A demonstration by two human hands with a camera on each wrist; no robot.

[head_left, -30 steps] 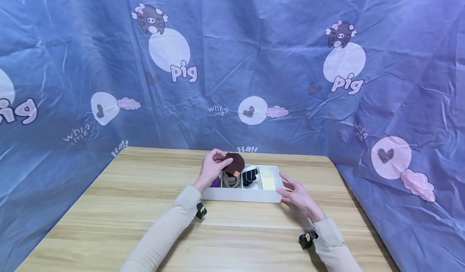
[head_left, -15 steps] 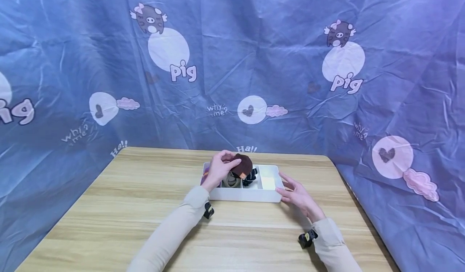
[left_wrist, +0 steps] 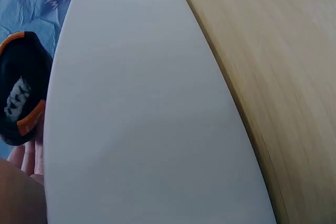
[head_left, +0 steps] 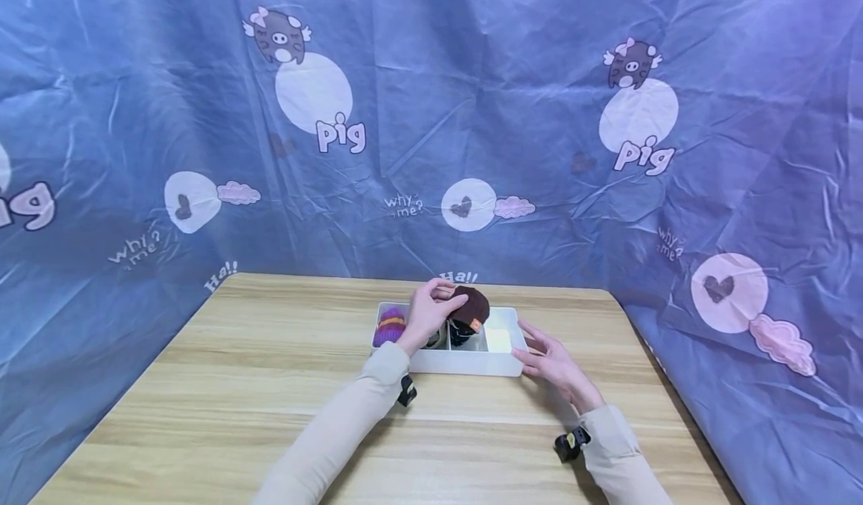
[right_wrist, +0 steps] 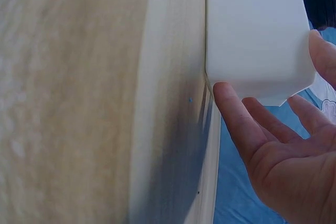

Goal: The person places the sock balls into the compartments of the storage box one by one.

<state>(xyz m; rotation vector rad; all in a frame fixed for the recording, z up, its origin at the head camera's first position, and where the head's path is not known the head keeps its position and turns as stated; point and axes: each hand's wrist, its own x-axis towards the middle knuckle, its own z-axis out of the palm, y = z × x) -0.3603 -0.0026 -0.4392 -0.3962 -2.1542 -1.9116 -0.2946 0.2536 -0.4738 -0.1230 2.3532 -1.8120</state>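
Note:
My left hand (head_left: 428, 315) pinches a dark brown rolled pair of socks (head_left: 472, 309) with an orange label. It holds this roll above the white divided box (head_left: 465, 363). In the left wrist view the socks (left_wrist: 11, 106) show orange trim and pale fabric at the centre. Below them in the box sits a black rolled sock (head_left: 461, 334), partly covered. A grey-brown roll (head_left: 437, 338) is mostly hidden by my left hand. Purple socks (head_left: 389, 325) with an orange band fill the left compartment. My right hand (head_left: 554, 359) touches the box's right end with extended fingers (right_wrist: 236, 119).
The box stands on a wooden table (head_left: 202, 385) near its back edge. A pale yellow square (head_left: 498, 340) shows in the right compartment. A blue printed curtain (head_left: 418, 115) hangs behind the table and along its sides.
My left hand has carried the brown socks rightward across the box, from above the grey-brown roll to above the black one. The purple socks are uncovered. My right hand stays put.

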